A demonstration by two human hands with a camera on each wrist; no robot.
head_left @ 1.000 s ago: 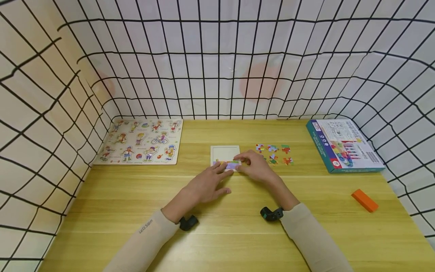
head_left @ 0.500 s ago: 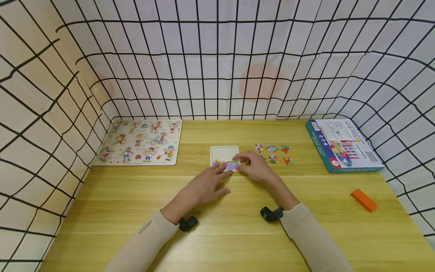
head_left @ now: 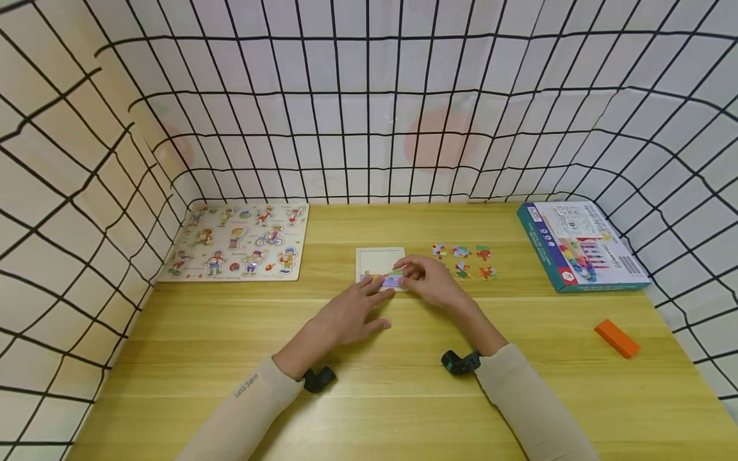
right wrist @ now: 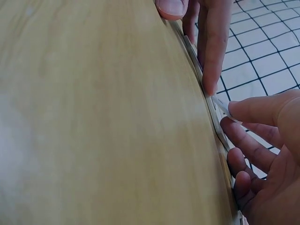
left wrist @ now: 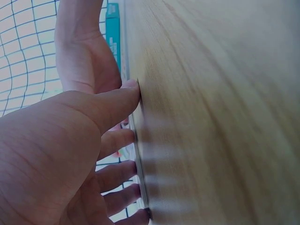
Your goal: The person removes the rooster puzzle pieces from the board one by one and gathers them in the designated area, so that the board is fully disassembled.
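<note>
My left hand (head_left: 353, 314) reaches in from seven o'clock, fingers extended and spread, gripping nothing; its fingertips touch the near edge of a white tray (head_left: 381, 260). The tray lies flat ahead of me, a purple strip (head_left: 391, 281) along its six o'clock side. My right hand (head_left: 434, 282), at four o'clock to the tray, has thumb and forefinger nearly together, pinching a thin, tilted piece (right wrist: 221, 106). Clockwise around the tray: loose pieces (head_left: 460, 251) at three, a box (head_left: 582, 246) farther out, an orange block (head_left: 617, 338) at four, a picture board (head_left: 236, 246) at nine.
</note>
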